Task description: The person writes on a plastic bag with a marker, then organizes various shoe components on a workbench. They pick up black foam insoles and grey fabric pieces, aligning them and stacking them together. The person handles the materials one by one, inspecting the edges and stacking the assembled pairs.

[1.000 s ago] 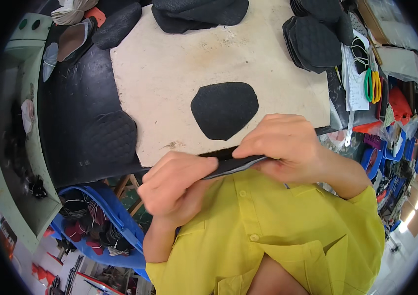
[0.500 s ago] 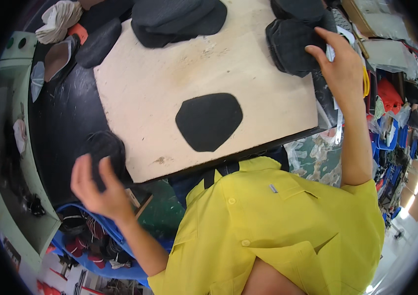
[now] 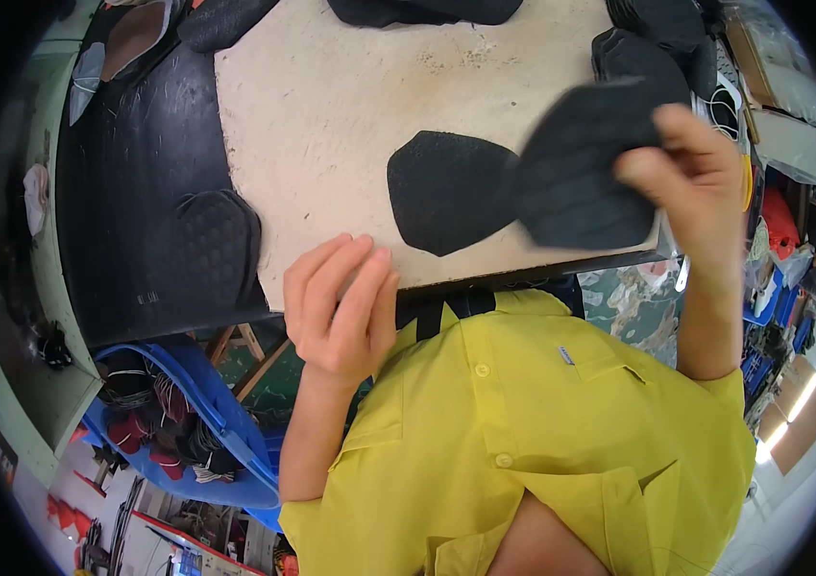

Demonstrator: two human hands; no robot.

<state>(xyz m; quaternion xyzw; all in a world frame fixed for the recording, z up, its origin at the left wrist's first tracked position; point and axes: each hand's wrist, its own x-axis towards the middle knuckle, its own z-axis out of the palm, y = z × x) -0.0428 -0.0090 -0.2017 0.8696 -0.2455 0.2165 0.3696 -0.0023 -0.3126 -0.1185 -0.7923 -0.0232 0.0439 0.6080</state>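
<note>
My right hand (image 3: 691, 182) pinches a black quilted fabric piece (image 3: 581, 173) by its right side, above the right part of the pale board (image 3: 316, 144). The piece is slightly blurred, and its left edge overlaps a flat black rounded piece (image 3: 446, 197) lying on the board. At the board's near edge rests my left hand (image 3: 341, 298), fingers stretched out and holding nothing. To its left, a stack of black quilted pieces (image 3: 216, 250) lies on the black tabletop (image 3: 124, 192). Behind my right hand is another stack of dark pieces (image 3: 633, 58).
Dark fabric pieces (image 3: 427, 8) lie at the board's far edge. A blue bin (image 3: 249, 442) with dark and red bundles stands below the table at left. Beside the table's left side is a pale green metal frame (image 3: 57, 288). Plastic-wrapped goods (image 3: 782, 58) are at far right.
My right hand has moved left and nearer, bringing a quilted piece off the right stack. My left hand has left the left stack for the board's near edge. The view has shifted.
</note>
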